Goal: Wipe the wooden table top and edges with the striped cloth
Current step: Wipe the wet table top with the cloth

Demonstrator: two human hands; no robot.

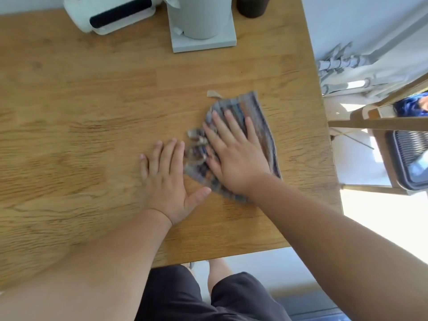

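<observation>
The striped cloth, grey, blue and orange, lies partly bunched on the wooden table top, toward its right side. My right hand presses flat on the cloth with its fingers spread and straight. My left hand lies flat on the bare wood just left of the cloth; its fingers are straight and its thumb reaches toward the cloth's near edge. The cloth's middle is hidden under my right palm.
At the table's far edge stand a white device with a black roller, a grey stand holding a pale cylinder and a dark cup. The table's right edge drops to a wooden chair and the floor.
</observation>
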